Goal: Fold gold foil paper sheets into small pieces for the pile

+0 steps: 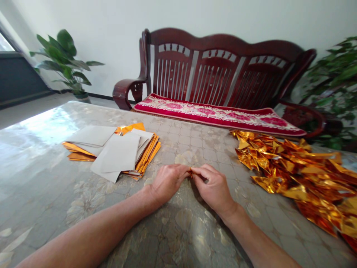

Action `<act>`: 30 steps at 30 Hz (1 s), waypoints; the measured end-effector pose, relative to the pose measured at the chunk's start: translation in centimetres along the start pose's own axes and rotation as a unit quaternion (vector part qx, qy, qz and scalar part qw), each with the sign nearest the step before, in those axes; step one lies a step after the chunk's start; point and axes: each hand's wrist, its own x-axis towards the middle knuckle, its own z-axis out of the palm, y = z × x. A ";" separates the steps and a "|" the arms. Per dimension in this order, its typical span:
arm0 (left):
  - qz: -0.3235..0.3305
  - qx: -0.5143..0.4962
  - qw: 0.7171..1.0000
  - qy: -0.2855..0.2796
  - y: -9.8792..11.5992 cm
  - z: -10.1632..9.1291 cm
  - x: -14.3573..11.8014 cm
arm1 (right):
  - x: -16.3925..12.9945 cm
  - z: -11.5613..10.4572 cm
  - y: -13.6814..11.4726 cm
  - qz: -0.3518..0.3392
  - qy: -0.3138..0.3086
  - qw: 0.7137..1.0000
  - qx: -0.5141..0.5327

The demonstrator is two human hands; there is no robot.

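Observation:
My left hand [167, 181] and my right hand [213, 186] meet at the middle of the table, fingertips pinched together on a small folded piece of gold foil paper [191, 172]; only a sliver of it shows between the fingers. To the left lies a stack of flat gold foil sheets [119, 152], most with their grey-white backs up. To the right spreads a pile of folded gold foil pieces [295, 175].
The table [55, 178] has a glossy floral patterned cover. Behind it stands a dark red wooden bench [217, 70] with a red cushion. Potted plants stand at the back left [64, 59] and at the right [337, 85].

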 end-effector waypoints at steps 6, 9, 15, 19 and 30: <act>0.006 0.034 0.999 -0.013 0.2 0.1 0.1 | -0.2 0.3 0.0 0.005 0.016 1.000 -0.001; 0.012 0.040 0.999 -0.011 0.1 0.3 0.1 | -0.2 0.5 -0.1 0.011 0.027 1.000 0.009; 0.024 0.037 0.999 0.005 -0.1 0.7 -0.1 | -0.1 0.6 -0.5 0.011 0.054 0.998 0.022; 0.029 0.026 0.999 0.009 -0.3 0.8 0.0 | -0.1 0.8 -0.4 0.021 0.054 0.998 0.038; 0.010 -0.047 0.998 0.031 -0.4 0.5 0.7 | 0.4 0.6 0.9 0.068 0.060 0.994 0.056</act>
